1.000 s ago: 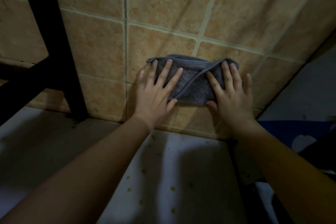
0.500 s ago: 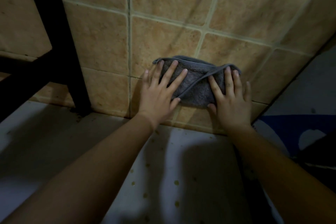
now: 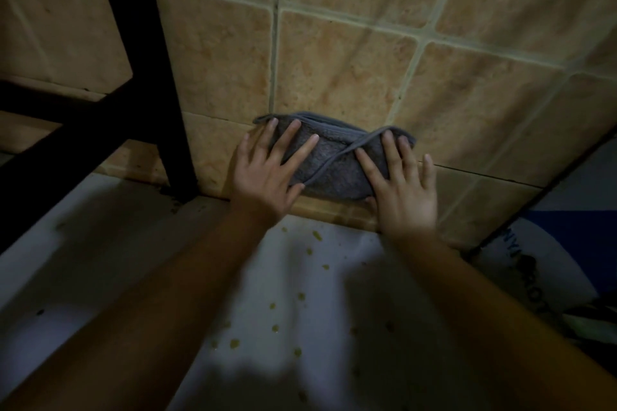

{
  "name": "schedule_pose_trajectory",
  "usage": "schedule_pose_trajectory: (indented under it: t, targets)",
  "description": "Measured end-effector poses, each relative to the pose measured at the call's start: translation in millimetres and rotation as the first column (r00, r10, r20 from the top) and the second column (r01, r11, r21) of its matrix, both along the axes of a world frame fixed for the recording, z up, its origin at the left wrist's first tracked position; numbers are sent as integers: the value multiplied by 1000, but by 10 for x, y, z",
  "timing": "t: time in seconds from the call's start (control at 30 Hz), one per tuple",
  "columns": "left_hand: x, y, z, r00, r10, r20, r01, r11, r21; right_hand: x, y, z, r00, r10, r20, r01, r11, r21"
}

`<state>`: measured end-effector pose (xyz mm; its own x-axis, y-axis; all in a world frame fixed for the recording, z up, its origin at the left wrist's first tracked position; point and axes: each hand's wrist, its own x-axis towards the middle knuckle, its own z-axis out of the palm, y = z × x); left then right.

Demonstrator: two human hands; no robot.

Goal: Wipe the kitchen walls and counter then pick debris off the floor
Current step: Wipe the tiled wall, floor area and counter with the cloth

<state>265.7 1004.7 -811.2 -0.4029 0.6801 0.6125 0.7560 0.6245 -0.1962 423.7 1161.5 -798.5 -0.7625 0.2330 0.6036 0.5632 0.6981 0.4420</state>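
A folded grey cloth (image 3: 334, 163) lies flat against the tan tiled wall (image 3: 344, 70), low down, just above where the wall meets a white surface (image 3: 100, 277). My left hand (image 3: 267, 177) presses on the cloth's left part with fingers spread. My right hand (image 3: 404, 193) presses on its right part, fingers also spread. Small yellowish spots (image 3: 233, 344) dot the white surface under my forearms.
A black frame leg (image 3: 147, 77) with a crossbar stands against the wall left of my hands, with dark crumbs at its foot. A blue and white object (image 3: 567, 243) with lettering sits at the right, beyond a dark edge.
Both hands and the cloth have slid down the wall, closer to its bottom edge. The black frame leg now sits nearer to my left hand in the view.
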Motion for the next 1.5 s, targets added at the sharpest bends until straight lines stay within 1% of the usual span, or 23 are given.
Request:
schedule_pose_trajectory:
  t: [0.17, 0.27, 0.33, 0.43, 0.5, 0.53, 0.6, 0.67, 0.7, 0.77, 0.83, 0.9, 0.97, 1.07, 1.13, 1.23, 1.27, 1.3, 1.33, 1.37, 1.4, 1.47, 1.5]
  targets:
    - [-128, -209, -168, 998, -10, -58, 13, 999, 52, -165, -162, -143, 999, 38, -27, -39, 999, -33]
    - [-88, -216, -170, 1000, 5, -22, -5, 999, 37, -203, -292, -145, 998, 23, -64, -28, 997, -71]
    - [-37, -209, -158, 1000, 13, 11, -14, 999, 51, -214, -384, -138, 999, -7, -49, 3, 996, -90]
    - [42, -198, -116, 999, 37, 27, -39, 998, 48, -215, -461, -51, 993, -99, 57, 99, 995, 2]
    - [52, -192, -68, 996, 59, 61, -61, 997, 39, -174, -497, 96, 957, -185, 224, 190, 982, 0]
    - [54, -191, -32, 993, 74, 93, -78, 996, 46, -152, -499, 133, 931, -185, 314, 218, 973, -74]
    - [56, -202, 42, 973, 130, 190, -136, 990, 20, -129, -501, 187, 921, -160, 354, 260, 931, -255]
    - [55, -220, 65, 939, 167, 300, -155, 986, -65, -141, -509, 209, 932, -152, 328, 277, 885, -375]
    - [54, -218, 50, 919, 155, 362, -136, 988, -78, -152, -498, 176, 943, -130, 308, 268, 843, -466]
    - [69, -208, 55, 852, 72, 518, -76, 997, -14, -166, -503, 105, 977, -42, 208, 174, 724, -668]
    - [95, -191, 55, 757, -73, 649, -11, 992, 125, -186, -520, 27, 997, 66, 29, -19, 623, -782]
    - [121, -163, 41, 683, -169, 710, 2, 973, 230, -207, -534, -11, 983, 147, -112, -176, 560, -810]
    - [172, -124, 67, 653, -208, 728, -27, 954, 298, -214, -547, -22, 970, 171, -173, -239, 549, -801]
    - [265, -52, 165, 640, -248, 727, -62, 927, 371, -207, -567, 17, 967, 198, -160, -246, 566, -787]
    - [294, -31, 192, 633, -250, 733, -77, 922, 381, -199, -585, 49, 971, 199, -133, -223, 559, -799]
    - [274, -101, 168, 640, -243, 729, -20, 943, 333, -190, -611, 117, 985, 150, -87, -156, 543, -825]
    - [252, -137, 149, 635, -235, 736, 2, 953, 303, -217, -638, 143, 986, 149, -69, -138, 519, -844]
    - [237, -175, 136, 630, -220, 745, 24, 964, 265, -216, -656, 163, 987, 153, -55, -120, 455, -882]
    - [229, -216, 118, 624, -192, 757, 46, 976, 211, -246, -675, 153, 987, 143, -71, -115, 331, -937]
    - [231, -254, 85, 615, -151, 774, 65, 988, 142, -249, -709, 137, 986, 130, -105, -127, 175, -976]
    - [241, -302, 48, 602, -102, 792, 81, 994, 67, -239, -737, 87, 990, 119, -69, -84, 123, -989]
    - [294, -420, -30, 566, 2, 824, 106, 991, -75, -217, -723, -104, 983, 146, 108, 86, 149, -985]
    - [325, -486, -50, 567, 54, 822, 110, 984, -141, -167, -746, -183, 968, 146, 204, 186, 128, -974]
